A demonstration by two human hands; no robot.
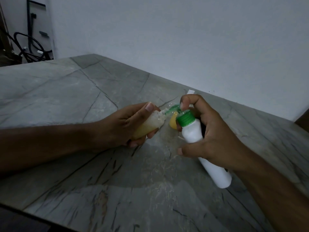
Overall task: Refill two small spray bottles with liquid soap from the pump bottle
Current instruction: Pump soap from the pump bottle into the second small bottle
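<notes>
My left hand (133, 124) grips a small clear spray bottle (148, 125) with yellowish soap inside, tilted with its open neck pointing right. My right hand (209, 136) holds a white pump bottle (192, 131) with a green collar, tilted toward the small bottle. Its index finger presses on the green pump head (174, 107), whose spout meets the small bottle's neck. A yellow rounded object (173, 122), possibly a second small bottle, shows between the two; most of it is hidden. Another white bottle (215, 173) lies on the counter under my right wrist.
Everything sits over a grey marble counter (83, 101) with a wet, foamy patch (163, 164) below the bottles. A white wall runs along the counter's far and right edge. A small white piece (190, 91) lies behind my right hand. Dark cables (31, 46) hang at far left.
</notes>
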